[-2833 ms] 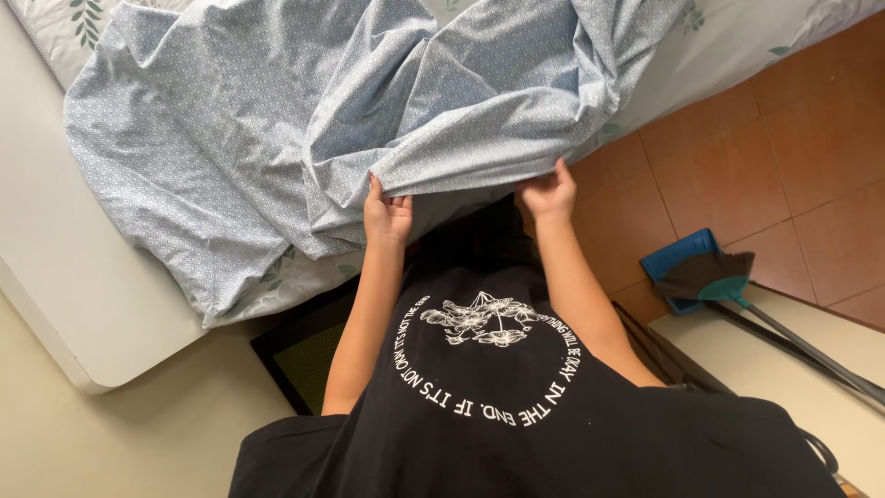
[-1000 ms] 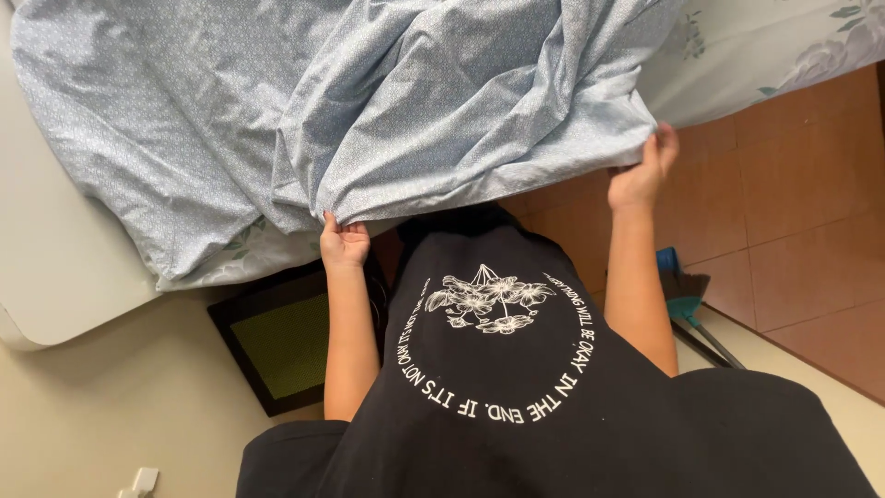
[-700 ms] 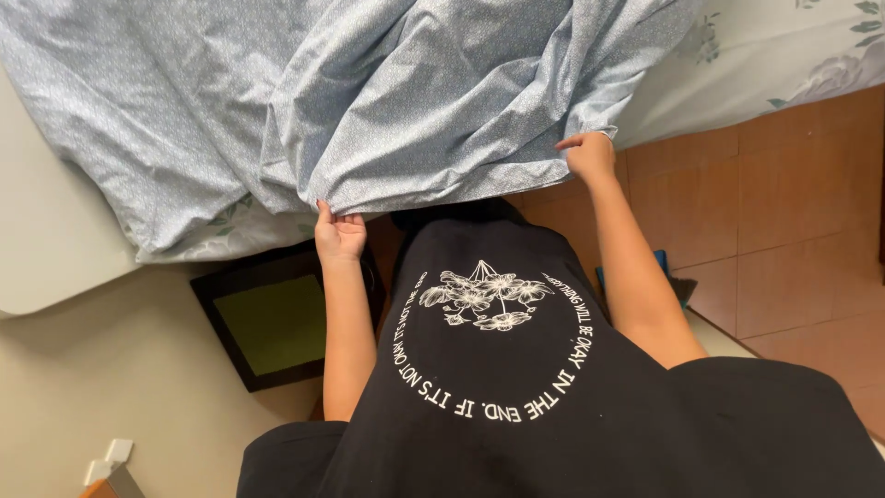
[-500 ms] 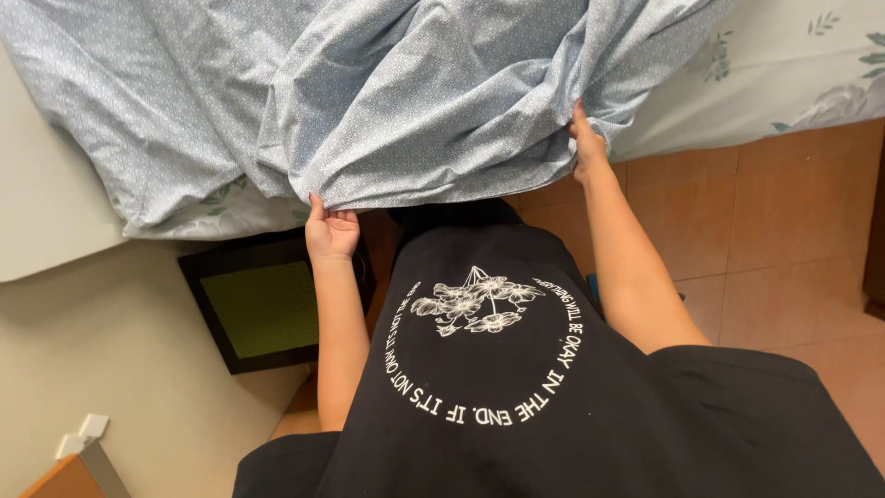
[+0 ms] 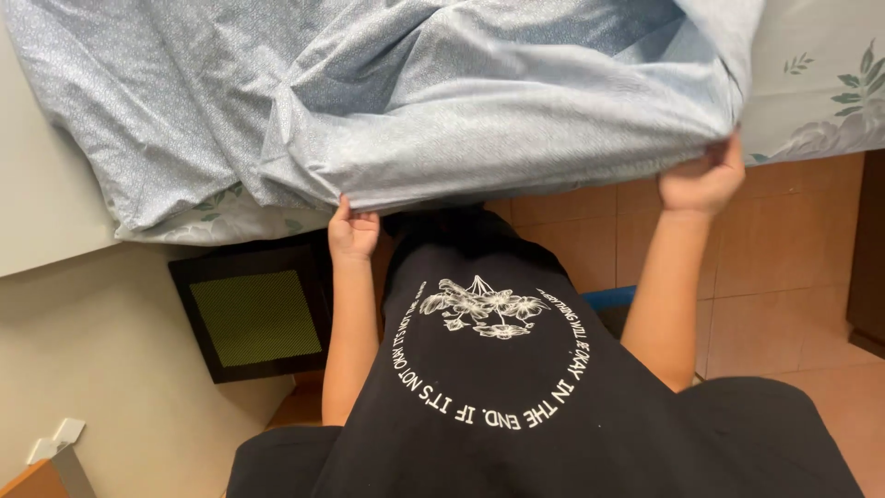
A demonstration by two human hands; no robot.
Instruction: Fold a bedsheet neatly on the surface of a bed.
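At the far left a pale cream wall (image 5: 55, 212) runs down the side of the view, and below it on the floor lies a flat black-framed square panel with a yellow-green mesh centre (image 5: 253, 318). Above both, a large light blue cotton bedsheet with a fine dotted print (image 5: 415, 101) fills the top of the view, bunched into loose folds and hanging with its lower edge lifted.

The left hand (image 5: 353, 231) is closed on that lower edge, fingers curled up into the cloth with the thumb pressed against it, at a point just above the black panel's right side. Between the two arms hangs the person's black T-shirt with a white flower print ringed by lettering (image 5: 498, 369).

The right hand (image 5: 705, 175) is raised higher than the left and well apart from it, fingers clamped over the sheet's hem near its right corner, so the edge stretches between the two hands. Beneath it lie terracotta-brown floor tiles (image 5: 765, 267), and behind the sheet at the far right shows a white bed cover with a grey-green leaf pattern (image 5: 820, 83).
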